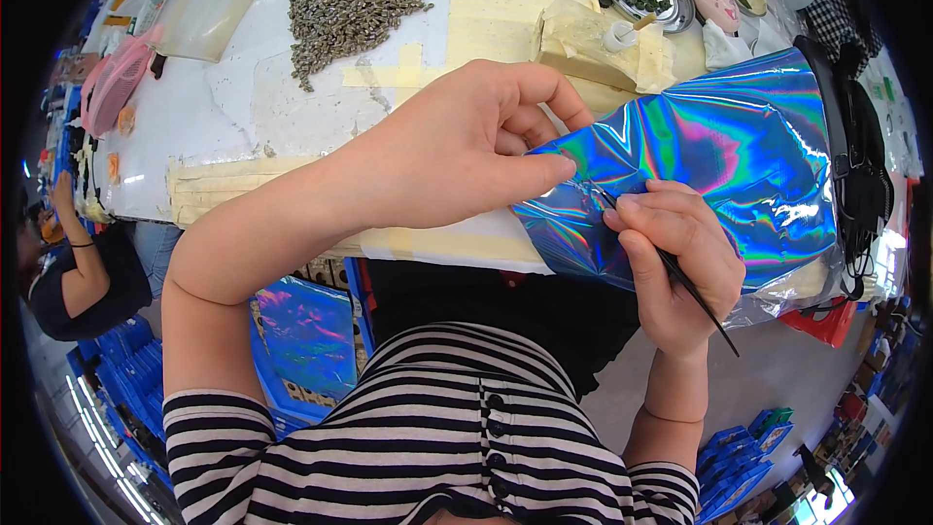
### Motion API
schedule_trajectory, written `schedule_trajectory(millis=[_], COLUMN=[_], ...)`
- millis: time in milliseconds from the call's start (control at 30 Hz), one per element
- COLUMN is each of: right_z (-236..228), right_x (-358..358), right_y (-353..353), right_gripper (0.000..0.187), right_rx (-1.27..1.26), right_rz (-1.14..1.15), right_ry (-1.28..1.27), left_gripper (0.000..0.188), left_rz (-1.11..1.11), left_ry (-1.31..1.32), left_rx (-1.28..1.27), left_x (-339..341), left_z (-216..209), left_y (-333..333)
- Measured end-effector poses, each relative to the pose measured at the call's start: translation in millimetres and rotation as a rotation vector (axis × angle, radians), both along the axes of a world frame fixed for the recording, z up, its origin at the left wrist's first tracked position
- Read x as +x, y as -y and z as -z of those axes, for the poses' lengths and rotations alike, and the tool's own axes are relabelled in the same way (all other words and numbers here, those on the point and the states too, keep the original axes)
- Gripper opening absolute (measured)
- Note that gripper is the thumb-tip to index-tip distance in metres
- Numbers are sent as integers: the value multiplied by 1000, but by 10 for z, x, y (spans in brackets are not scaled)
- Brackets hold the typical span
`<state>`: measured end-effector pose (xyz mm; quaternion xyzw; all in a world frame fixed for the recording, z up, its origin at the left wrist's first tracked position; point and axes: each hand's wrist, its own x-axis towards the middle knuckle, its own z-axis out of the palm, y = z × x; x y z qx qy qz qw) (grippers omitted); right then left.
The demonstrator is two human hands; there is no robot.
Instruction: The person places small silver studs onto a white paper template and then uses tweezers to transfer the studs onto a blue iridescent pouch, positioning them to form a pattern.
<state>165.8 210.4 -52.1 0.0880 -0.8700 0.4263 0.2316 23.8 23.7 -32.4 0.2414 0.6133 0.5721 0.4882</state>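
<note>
My left hand [486,141] reaches across the table with its fingers curled and thumb stretched toward them. What it holds, if anything, is too small or hidden to make out. My right hand [680,258] grips a thin black paintbrush [695,294] like a pen. The brush's fine tip points up and left, close to my left thumb. Beneath both hands lies a shiny blue holographic sheet [768,160], creased and reflecting rainbow colours.
A heap of small grey-brown pieces [355,5] lies at the far left of the table. Farther right are a tape-covered block [583,44], a small white pot [619,36] and a round metal dish [685,5] with dark green bits. A pink handheld fan [121,83] and a black bag [865,175] flank the work area. Another person's arm [83,243] shows at left.
</note>
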Motion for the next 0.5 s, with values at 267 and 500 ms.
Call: schedule_trajectory(millis=[267,500], right_z=[-3,4], right_x=[-3,5], right_y=[3,-8], right_gripper=[18,15], right_rx=[-3,-45], right_rz=[-2,-2], right_ry=[2,-14], left_gripper=[25,25], left_rz=[12,19], left_ry=[-17,-14], left_rx=[-9,-4], left_x=[-6,-10], left_z=[26,21], left_y=[8,4])
